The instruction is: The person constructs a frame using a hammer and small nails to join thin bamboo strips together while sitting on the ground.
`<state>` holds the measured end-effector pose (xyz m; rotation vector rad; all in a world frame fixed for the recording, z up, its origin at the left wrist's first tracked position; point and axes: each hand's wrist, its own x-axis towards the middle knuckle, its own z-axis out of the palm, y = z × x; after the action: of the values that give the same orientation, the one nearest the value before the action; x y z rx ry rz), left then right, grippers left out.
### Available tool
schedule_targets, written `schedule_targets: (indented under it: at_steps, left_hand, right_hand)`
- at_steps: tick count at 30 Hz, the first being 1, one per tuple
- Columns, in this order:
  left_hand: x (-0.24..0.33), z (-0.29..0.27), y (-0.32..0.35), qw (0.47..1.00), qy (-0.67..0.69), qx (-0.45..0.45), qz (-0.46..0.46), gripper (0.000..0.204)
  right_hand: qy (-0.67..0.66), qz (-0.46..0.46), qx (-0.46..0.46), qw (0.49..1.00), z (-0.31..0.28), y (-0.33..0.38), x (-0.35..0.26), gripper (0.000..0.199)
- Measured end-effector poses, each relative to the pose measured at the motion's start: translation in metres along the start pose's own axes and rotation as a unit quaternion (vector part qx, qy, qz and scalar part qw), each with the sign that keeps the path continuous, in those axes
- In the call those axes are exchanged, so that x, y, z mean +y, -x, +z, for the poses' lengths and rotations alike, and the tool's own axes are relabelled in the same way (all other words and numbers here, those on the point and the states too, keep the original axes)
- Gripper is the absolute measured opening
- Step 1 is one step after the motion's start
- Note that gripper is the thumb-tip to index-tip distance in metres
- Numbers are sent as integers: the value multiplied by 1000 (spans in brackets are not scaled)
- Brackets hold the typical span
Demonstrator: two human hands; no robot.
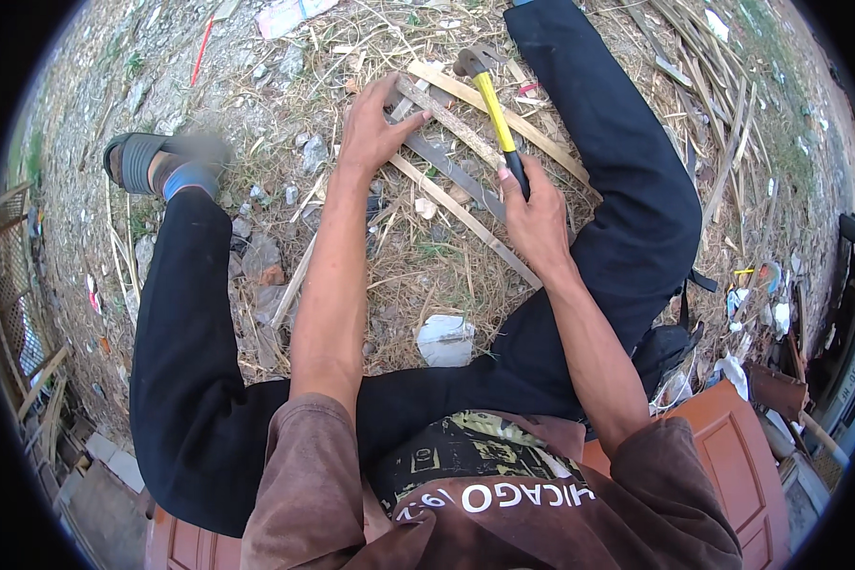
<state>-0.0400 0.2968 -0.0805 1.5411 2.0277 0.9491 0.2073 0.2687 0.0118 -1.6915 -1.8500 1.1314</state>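
My right hand [539, 217] is closed round the black grip of a claw hammer [493, 109], whose yellow handle slants up to a dark metal head. On the ground beyond it, my left hand [370, 128] holds the far end of a narrow wooden slat [461, 130], with thumb and fingers on either side. A short pale strip crosses under that end, partly hidden by the fingers. Alongside lies a greyish slat [456, 173], running down toward my right wrist. The hammer head is raised near the slats; whether it touches any is unclear.
A longer pale slat [532, 136] and another strip [465, 218] lie close by. More wood strips [731, 123] are heaped at the right. Stones [261, 256], a white broken piece [445, 340] and dry grass cover the ground between my legs. An orange-brown panelled board [731, 465] is beneath me.
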Motion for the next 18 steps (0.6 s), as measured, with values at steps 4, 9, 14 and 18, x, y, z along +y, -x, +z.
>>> schedule_targets:
  at_steps: [4, 9, 14, 18]
  left_hand:
    - [4, -8, 1, 998, 22, -47, -27, 77]
    - [2, -12, 4, 997, 31, -57, -48, 70]
    - [-6, -7, 5, 999, -42, -7, -3, 66]
    - [-10, -13, 16, 989, 104, 18, -105, 58]
  right_hand:
    - [0, 0, 6, 1000, -1, -1, 6, 26]
    - [16, -10, -5, 1000, 0, 1, 0, 25]
    - [76, -122, 47, 988, 15, -18, 18, 26]
    - [102, -117, 22, 988, 19, -36, 16, 29]
